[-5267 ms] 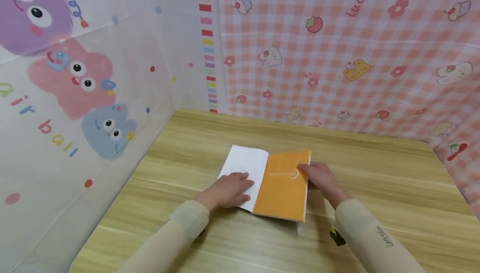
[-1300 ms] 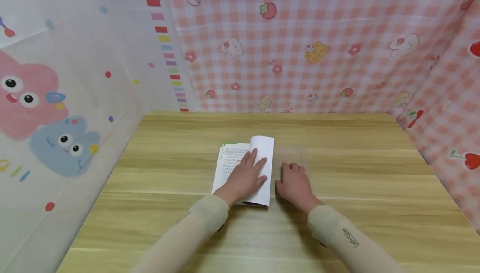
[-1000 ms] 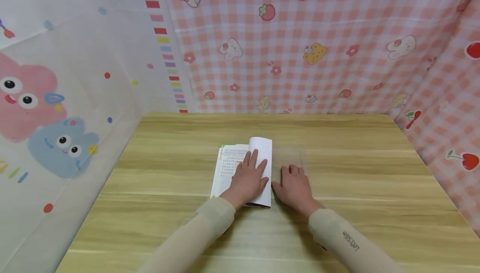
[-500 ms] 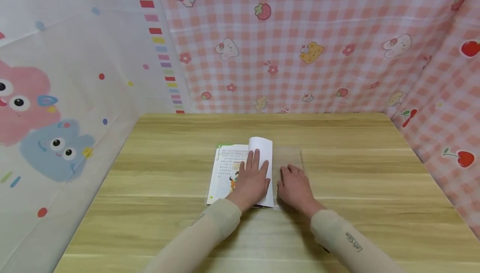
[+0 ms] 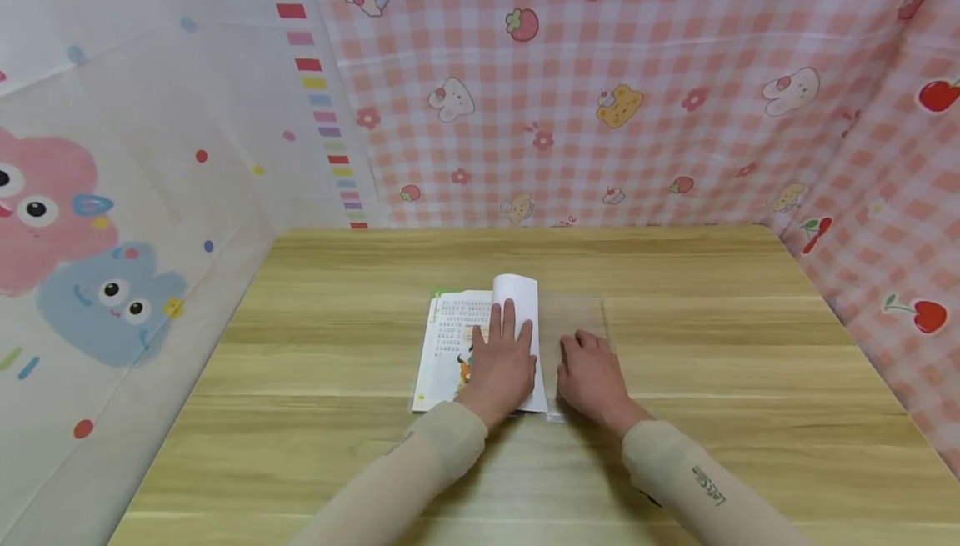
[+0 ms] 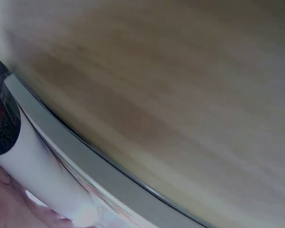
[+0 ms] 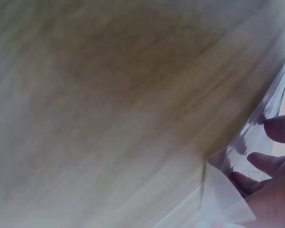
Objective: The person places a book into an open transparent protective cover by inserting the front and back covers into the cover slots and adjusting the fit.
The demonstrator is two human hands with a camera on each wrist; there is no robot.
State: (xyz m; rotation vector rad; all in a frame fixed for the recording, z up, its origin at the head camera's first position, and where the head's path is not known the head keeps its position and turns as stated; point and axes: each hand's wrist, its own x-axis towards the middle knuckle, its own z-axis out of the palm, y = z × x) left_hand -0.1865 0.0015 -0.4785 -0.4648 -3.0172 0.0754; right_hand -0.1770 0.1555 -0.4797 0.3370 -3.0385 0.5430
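Observation:
A book (image 5: 439, 379) lies open on the table, with printed text and a small coloured picture on its left page. Its white cover flap (image 5: 516, 288) is folded over toward the left. My left hand (image 5: 501, 367) rests flat on the page and flap, fingers spread. A clear plastic book cover (image 5: 570, 310) sticks out to the right of the book. My right hand (image 5: 592, 375) holds this film with curled fingers. In the right wrist view, its fingers (image 7: 263, 164) are against the crinkled clear film. The left wrist view shows the book's lower edge (image 6: 85, 156) close up.
The wood-grain table (image 5: 712, 321) stretches out around the book on all sides. Behind it hangs a pink checked cloth (image 5: 570, 71), and at the left a white cloth (image 5: 150, 154) with cartoon figures.
Several seconds ago an orange inner page and a white page lay open; now a text page shows with the flap folded over. Over the last second the left hand shifts slightly on the page.

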